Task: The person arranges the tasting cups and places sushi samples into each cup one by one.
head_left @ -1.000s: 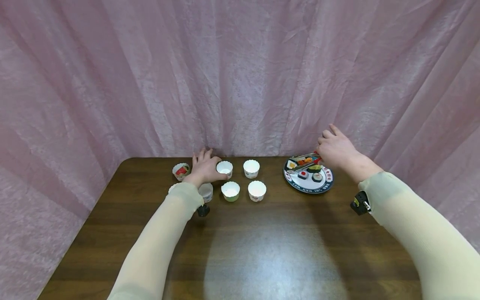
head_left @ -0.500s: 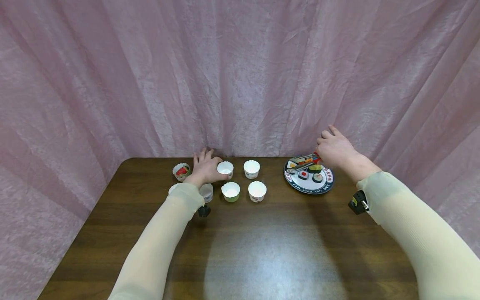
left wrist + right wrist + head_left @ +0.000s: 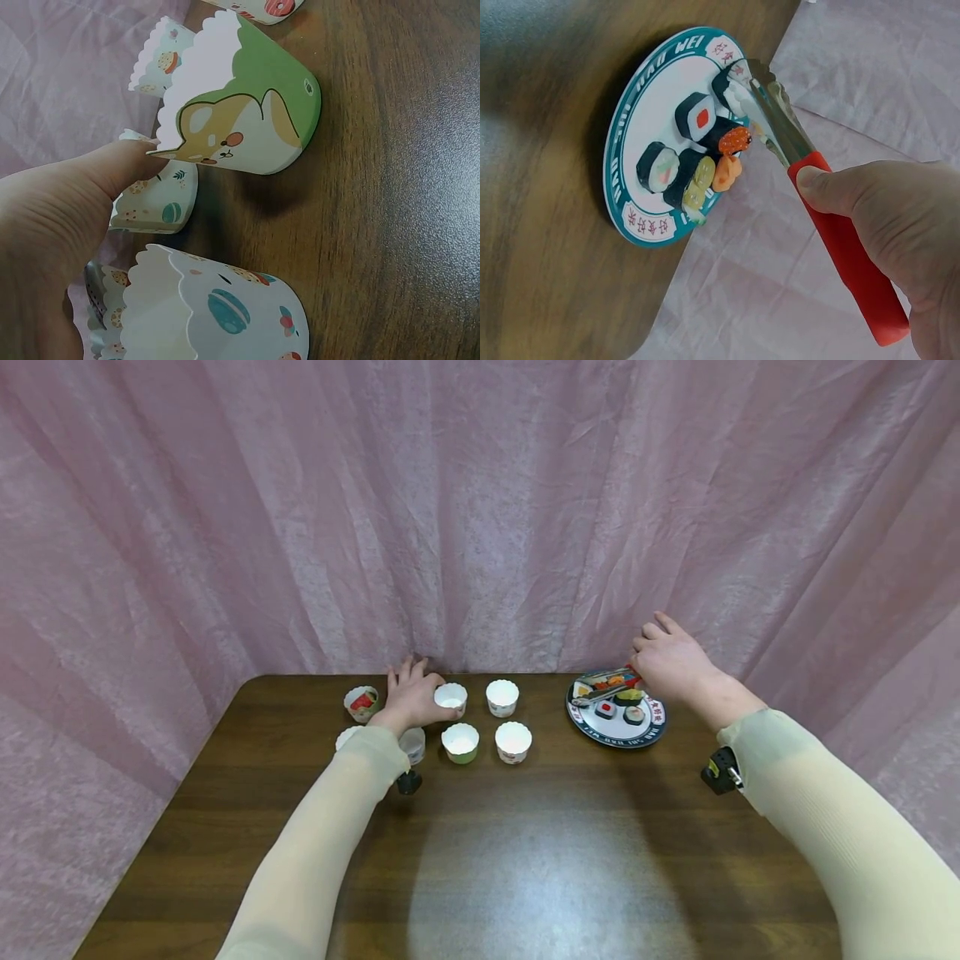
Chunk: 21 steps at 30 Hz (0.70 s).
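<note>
In the head view my left hand (image 3: 411,700) pinches a white paper baking cup (image 3: 450,696) in the back row, thumb along its near side. The left wrist view shows the thumb against this cup (image 3: 154,201), partly behind a green cup with a cartoon dog (image 3: 289,90). My right hand (image 3: 671,664) grips red-handled metal tongs (image 3: 847,255) over a round sushi plate (image 3: 646,94). The tongs' tips are at a black-and-white sushi piece (image 3: 727,84) by the plate's edge; firm hold cannot be told. Several other sushi pieces (image 3: 695,116) lie on the plate.
More paper cups stand in two rows, including a back cup (image 3: 502,697) and a front cup (image 3: 513,742). Far left, one cup (image 3: 363,702) contains something red and green. A pink curtain (image 3: 480,527) hangs behind the brown wooden table (image 3: 360,860).
The tongs' arms have come slightly closer together around the sushi at the plate's left side, and my right hand has dipped a little. My left hand stays at the same cup.
</note>
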Motion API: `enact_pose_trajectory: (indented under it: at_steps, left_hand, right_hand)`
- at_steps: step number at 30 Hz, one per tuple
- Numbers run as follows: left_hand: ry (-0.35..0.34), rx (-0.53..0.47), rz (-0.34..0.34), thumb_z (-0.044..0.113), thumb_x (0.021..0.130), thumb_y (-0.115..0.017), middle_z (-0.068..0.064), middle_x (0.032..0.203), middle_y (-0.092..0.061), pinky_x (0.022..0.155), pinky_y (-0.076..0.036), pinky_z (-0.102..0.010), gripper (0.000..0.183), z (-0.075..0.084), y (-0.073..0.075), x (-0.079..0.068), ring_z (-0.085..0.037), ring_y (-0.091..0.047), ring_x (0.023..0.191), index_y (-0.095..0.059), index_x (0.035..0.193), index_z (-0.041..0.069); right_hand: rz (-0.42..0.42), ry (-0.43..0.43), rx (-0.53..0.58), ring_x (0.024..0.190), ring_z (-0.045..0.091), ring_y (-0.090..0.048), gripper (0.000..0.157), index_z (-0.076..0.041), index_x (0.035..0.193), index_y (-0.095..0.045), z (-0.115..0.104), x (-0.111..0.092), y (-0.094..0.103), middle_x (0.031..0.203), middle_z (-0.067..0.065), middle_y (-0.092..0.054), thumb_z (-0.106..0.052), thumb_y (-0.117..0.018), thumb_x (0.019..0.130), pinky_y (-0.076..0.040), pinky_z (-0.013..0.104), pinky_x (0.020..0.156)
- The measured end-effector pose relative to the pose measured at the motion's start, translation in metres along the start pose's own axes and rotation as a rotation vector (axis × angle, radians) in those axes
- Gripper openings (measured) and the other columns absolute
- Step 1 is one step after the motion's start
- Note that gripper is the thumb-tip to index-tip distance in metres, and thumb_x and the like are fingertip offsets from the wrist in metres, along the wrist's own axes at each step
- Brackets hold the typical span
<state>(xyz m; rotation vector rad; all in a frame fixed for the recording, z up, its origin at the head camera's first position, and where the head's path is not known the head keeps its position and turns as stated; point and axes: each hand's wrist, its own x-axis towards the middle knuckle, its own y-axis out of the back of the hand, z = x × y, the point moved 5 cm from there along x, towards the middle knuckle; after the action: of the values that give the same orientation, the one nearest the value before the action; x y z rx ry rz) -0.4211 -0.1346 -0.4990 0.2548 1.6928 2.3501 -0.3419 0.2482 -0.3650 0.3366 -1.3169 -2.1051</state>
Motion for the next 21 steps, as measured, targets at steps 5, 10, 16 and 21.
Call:
enact_pose_trajectory:
  at_steps: [5,10,16,21]
  left_hand:
    - [0.005,0.008,-0.009,0.061,0.077,-0.079,-0.019,0.167,-0.018,0.117,0.005,-0.069,0.072,0.002,0.002,-0.002,-0.043,0.005,0.154,-0.066,0.131,0.015]
    - [0.003,0.017,-0.005,0.059,0.076,-0.080,-0.020,0.166,-0.019,0.117,0.005,-0.069,0.076,0.004,0.004,-0.002,-0.043,0.004,0.154,-0.064,0.135,0.013]
    - [0.014,0.021,-0.011,0.060,0.076,-0.080,-0.020,0.166,-0.019,0.117,0.007,-0.067,0.076,0.002,0.002,0.000,-0.043,0.003,0.154,-0.065,0.133,0.013]
    - [0.018,0.011,-0.016,0.060,0.076,-0.080,-0.019,0.167,-0.018,0.117,0.009,-0.066,0.072,0.002,0.003,-0.001,-0.042,0.005,0.154,-0.067,0.130,0.014]
  right_hand:
    - [0.031,0.013,-0.003,0.105,0.037,-0.054,0.029,-0.006,0.082,-0.072,-0.001,-0.001,0.001,0.092,0.009,-0.065,-0.028,-0.090,0.075,-0.028,0.061,0.115]
    - [0.041,0.020,-0.003,0.103,0.037,-0.054,0.028,-0.008,0.079,-0.070,-0.002,-0.003,0.002,0.091,0.009,-0.065,-0.027,-0.090,0.074,-0.027,0.062,0.115]
    - [0.042,0.025,0.003,0.104,0.036,-0.054,0.025,-0.007,0.082,-0.072,-0.002,-0.005,0.006,0.093,0.010,-0.066,-0.025,-0.089,0.075,-0.026,0.062,0.116]
    - [0.072,0.028,0.004,0.105,0.037,-0.054,0.025,-0.006,0.086,-0.074,-0.001,-0.007,0.013,0.094,0.011,-0.066,-0.024,-0.089,0.076,-0.025,0.062,0.116]
